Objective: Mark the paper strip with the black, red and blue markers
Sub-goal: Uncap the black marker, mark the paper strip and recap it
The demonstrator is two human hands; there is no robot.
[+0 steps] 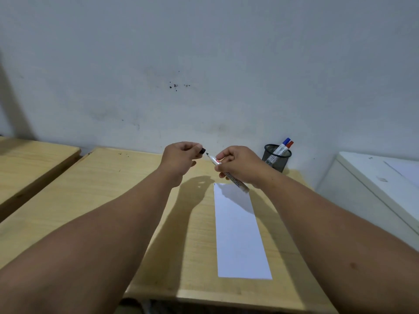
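A long white paper strip (pixel 240 232) lies lengthwise on the wooden desk (pixel 108 191); a small dark mark shows at its far left corner. Above its far end my right hand (pixel 240 165) holds the uncapped black marker (pixel 235 181), its dark tip pointing left and up. My left hand (pixel 181 155) pinches the black cap (pixel 202 151) just left of the tip, a small gap between them. The blue marker (pixel 284 143) and red marker (pixel 290 145) stand capped in a black mesh cup (pixel 275 158) at the desk's far right corner.
A pale wall rises right behind the desk. A second wooden desk (pixel 29 164) stands to the left across a narrow gap. A white cabinet (pixel 374 189) stands to the right of the desk.
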